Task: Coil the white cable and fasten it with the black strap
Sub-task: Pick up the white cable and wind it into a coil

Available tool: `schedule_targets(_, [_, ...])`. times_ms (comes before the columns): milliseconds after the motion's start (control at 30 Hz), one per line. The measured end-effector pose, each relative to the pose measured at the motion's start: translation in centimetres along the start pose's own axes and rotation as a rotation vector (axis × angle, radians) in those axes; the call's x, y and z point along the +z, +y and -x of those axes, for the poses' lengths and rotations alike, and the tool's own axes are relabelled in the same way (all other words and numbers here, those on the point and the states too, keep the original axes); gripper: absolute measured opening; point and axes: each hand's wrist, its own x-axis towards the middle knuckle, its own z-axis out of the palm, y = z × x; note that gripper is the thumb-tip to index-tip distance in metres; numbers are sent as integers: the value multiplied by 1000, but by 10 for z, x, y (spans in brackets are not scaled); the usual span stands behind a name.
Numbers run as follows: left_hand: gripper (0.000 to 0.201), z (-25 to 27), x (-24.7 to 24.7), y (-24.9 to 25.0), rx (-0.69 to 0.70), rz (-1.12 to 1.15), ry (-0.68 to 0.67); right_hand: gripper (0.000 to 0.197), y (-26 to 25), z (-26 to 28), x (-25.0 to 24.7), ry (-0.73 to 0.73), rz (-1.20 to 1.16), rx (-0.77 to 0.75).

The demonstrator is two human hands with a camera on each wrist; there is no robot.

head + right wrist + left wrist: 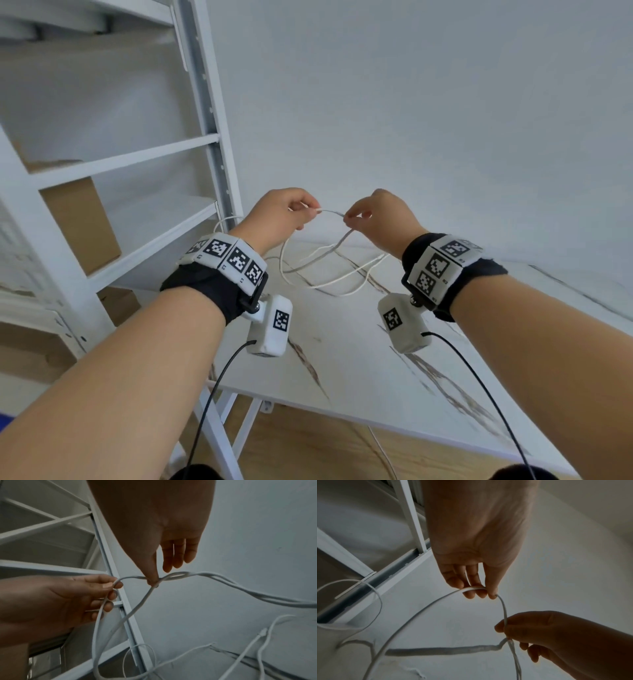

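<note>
1. The left hand [274, 219] is raised above the table [445, 394], fingertips and thumb curled round the white cable [329, 270] in a pinch
2. The right hand [380, 222] pinches the same cable just beside it, thumb against forefinger, the other fingers hanging loose
3. A short arc of cable spans between the two hands
4. From the hands, loose loops of cable hang down and trail onto the marbled tabletop, uncoiled
5. A white shelf unit [144, 161] stands at the left, with a cardboard box [82, 222] on it
</note>
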Motion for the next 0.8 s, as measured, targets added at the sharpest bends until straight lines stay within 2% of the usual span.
schedule_targets(100, [8, -1, -1, 3, -21, -5, 20, 15, -3, 0, -9, 88, -51, -14])
schedule_targets(167, [11, -1, -2, 1, -45, -86, -18, 17, -3, 2, -15, 179, -54, 8])
schedule_targets(233, [16, -1, -5, -5, -82, -212, -46, 17, 1, 2, -20, 256, -84, 85])
schedule_targets(333, [28, -2, -8, -11, -160, -286, 19, 16, 11, 3, -26, 260, -152, 189])
schedule_targets(433, [39, -1, -8, -3, -134, -218, 219, 15, 16, 7, -28, 171, -89, 197])
schedule_targets(500, [43, -2, -7, 7, -83, -95, 363, 17, 17, 10, -27, 70, -64, 188])
schedule_targets(533, [43, -4, -7, 11, -74, -62, 395, 20, 18, 12, -26, 5, -82, 195])
schedule_targets(600, [44, -5, -6, 15, -93, -34, 407, 29, 20, 18, -27, -127, -149, 235])
schedule_targets(700, [43, -8, -3, 13, -192, -14, 397, 38, 27, 28, -32, -285, -220, 290])
schedule_targets(800, [33, -7, 0, 11, -357, 62, 363, 25, 36, 37, -39, -441, -234, 359])
